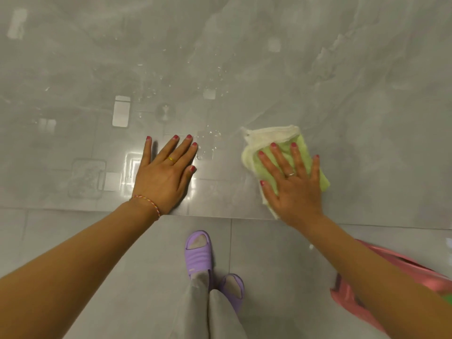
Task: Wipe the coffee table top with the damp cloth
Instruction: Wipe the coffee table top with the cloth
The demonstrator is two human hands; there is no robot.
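A person is leaning over a glossy grey marble-look counter (318, 81), both hands lying flat on its near edge. The right hand (294, 182) is pressing down, fingers spread, on a folded green-and-cream cloth (265, 143) that is sitting just inside the counter's near edge. The left hand (164, 176), fingers splayed and holding nothing, is resting on the bare surface well apart from the cloth. Water droplets (210, 137), possibly spray, are glinting between the hands. No writing is showing anywhere. Purple slippers (199, 255) are standing on the tiled floor (97, 241) below.
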